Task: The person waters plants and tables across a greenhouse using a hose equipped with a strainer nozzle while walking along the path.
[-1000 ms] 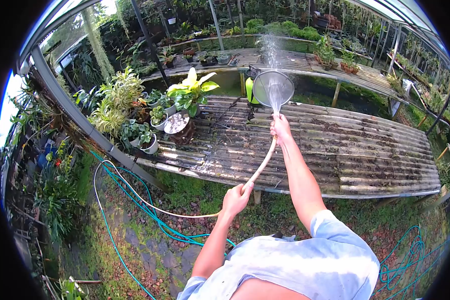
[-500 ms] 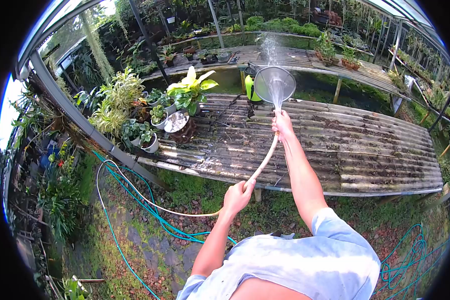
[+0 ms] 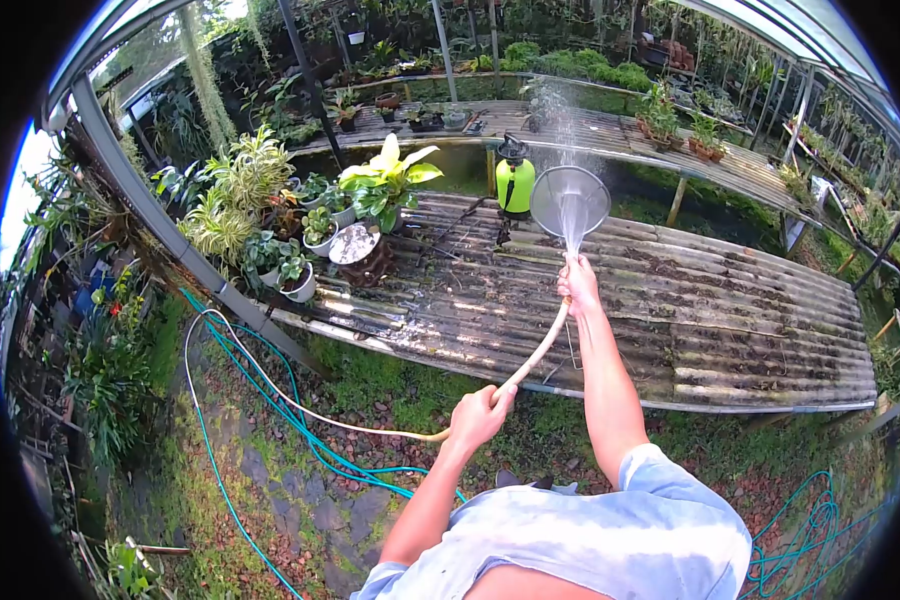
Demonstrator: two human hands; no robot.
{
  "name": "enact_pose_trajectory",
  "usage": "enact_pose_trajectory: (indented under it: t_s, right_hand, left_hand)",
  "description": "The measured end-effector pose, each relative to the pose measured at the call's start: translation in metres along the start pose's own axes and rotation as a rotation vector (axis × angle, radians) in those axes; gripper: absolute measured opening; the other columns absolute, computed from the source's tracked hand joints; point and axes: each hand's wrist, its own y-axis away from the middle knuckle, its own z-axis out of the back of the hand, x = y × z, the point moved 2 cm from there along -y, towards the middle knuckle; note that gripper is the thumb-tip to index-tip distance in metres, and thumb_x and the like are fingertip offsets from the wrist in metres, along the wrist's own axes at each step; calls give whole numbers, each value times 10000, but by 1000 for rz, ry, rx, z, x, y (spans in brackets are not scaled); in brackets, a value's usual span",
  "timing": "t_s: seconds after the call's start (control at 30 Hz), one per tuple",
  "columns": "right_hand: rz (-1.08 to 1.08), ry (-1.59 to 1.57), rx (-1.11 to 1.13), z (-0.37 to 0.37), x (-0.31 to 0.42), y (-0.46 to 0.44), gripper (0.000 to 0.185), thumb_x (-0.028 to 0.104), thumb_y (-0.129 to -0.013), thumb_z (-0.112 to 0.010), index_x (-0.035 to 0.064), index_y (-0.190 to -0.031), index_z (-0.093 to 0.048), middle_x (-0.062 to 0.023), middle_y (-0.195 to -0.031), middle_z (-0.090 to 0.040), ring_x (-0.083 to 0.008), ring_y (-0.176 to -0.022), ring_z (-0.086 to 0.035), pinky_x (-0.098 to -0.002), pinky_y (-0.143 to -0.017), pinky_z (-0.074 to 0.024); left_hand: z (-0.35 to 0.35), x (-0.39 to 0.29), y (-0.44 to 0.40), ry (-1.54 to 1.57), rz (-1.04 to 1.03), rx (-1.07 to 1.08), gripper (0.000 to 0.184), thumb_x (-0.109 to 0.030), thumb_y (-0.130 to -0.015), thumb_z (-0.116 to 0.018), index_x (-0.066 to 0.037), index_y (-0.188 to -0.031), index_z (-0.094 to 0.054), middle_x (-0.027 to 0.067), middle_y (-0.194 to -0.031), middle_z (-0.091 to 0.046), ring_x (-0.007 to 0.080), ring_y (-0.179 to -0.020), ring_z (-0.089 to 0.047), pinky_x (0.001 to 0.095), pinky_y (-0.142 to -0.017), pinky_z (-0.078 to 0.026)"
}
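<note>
Our right hand point(image 3: 583, 286) has fingers wrapped tight round front end of beige hose point(image 3: 542, 348), above desk point(image 3: 610, 330). Our left hand point(image 3: 476, 418) grips same hose lower down, fingers closed, near desk's front edge. Water point(image 3: 573, 212) jets into round mesh strainer point(image 3: 545, 210) beyond right hand. Green sprayer point(image 3: 515, 188) stands just beside strainer; potted plants point(image 3: 320, 232) sit at desk's left end.
</note>
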Motion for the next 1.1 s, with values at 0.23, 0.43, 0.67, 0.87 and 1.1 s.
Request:
enact_pose_trajectory:
  t_s: [0.23, 0.43, 0.67, 0.87, 1.1]
  right_hand:
    - [34, 34, 53, -17, -4, 37, 157, 263, -1030, -479, 117, -1088, -479, -2, -683, -450, -54, -458, -368, -212, -364, -277]
    - [30, 43, 41, -49, -24, 89, 142, 253, -1027, -479, 127, -1093, -484, 3, -671, -442, -52, -448, -369, -212, -360, -277]
    - [24, 44, 29, -73, -34, 114, 117, 224, -1009, -502, 126, -1069, -478, -5, -688, -449, -51, -452, -381, -204, -356, -277]
    - [15, 51, 33, -85, -15, 84, 99, 214, -1004, -508, 128, -1004, -459, -4, -689, -442, -48, -451, -367, -199, -353, -284]
    - [-40, 39, 67, -86, 30, -20, 103, 160, -984, -496, 90, -1056, -472, -39, -718, -458, -54, -460, -373, -200, -363, -306]
  left_hand:
    - [11, 24, 37, 59, -89, -25, 563, -526, -948, -534, -4, -743, -583, 191, -612, -581, 381, -602, -601, 475, -588, -446]
    - [34, 58, 79, 54, -78, -18, 551, -516, -953, -529, -4, -763, -605, 185, -620, -595, 371, -603, -609, 466, -584, -451]
    - [61, 73, 107, 76, -89, -24, 569, -518, -955, -524, 10, -755, -599, 189, -609, -582, 364, -590, -599, 460, -580, -446]
    - [76, 54, 78, 18, -85, -8, 569, -559, -942, -505, -23, -794, -625, 204, -662, -626, 403, -690, -645, 481, -648, -486]
    - [82, -5, 4, 78, -148, -103, 444, -463, -972, -502, -38, -914, -617, 222, -738, -651, 434, -773, -641, 510, -684, -471]
